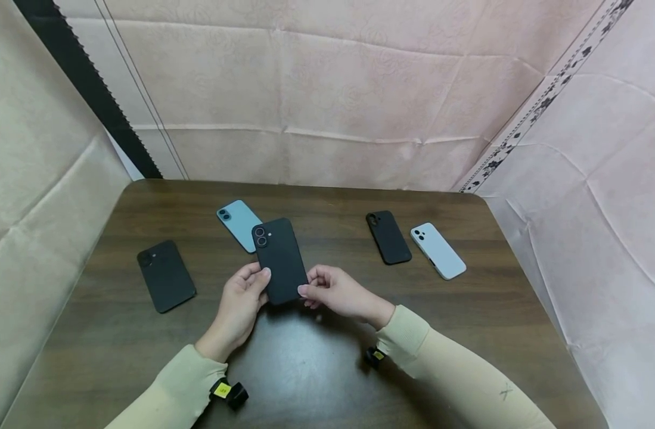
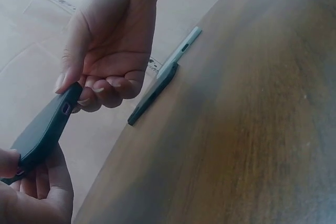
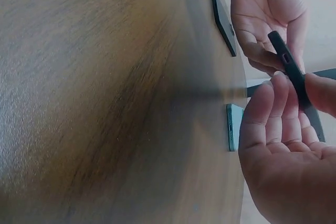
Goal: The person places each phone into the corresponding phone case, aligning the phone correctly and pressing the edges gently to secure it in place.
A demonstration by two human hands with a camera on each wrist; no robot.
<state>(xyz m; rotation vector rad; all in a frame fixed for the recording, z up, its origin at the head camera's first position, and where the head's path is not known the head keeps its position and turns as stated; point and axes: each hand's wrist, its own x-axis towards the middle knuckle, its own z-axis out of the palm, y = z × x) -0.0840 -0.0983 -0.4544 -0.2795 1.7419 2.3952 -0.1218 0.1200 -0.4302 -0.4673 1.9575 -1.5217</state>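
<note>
My left hand (image 1: 237, 310) grips the left edge of a phone in a black case (image 1: 282, 262), thumb on its back and fingers behind it. At the lower right corner, my right hand (image 1: 342, 293) pinches the same phone between thumb and fingers. The phone is raised above the table, its back with two camera lenses facing up toward the head view. In the left wrist view, a port opening shows in the bottom edge of the cased phone (image 2: 47, 127). Just behind it lies a light blue phone (image 1: 240, 223), partly covered in the head view.
A black phone (image 1: 166, 277) lies on the left of the brown wooden table (image 1: 118, 369). On the right are a slim black phone or case (image 1: 390, 238) and a pale blue phone or case (image 1: 438, 250), side by side. Pale cloth (image 1: 354, 89) hangs around the table.
</note>
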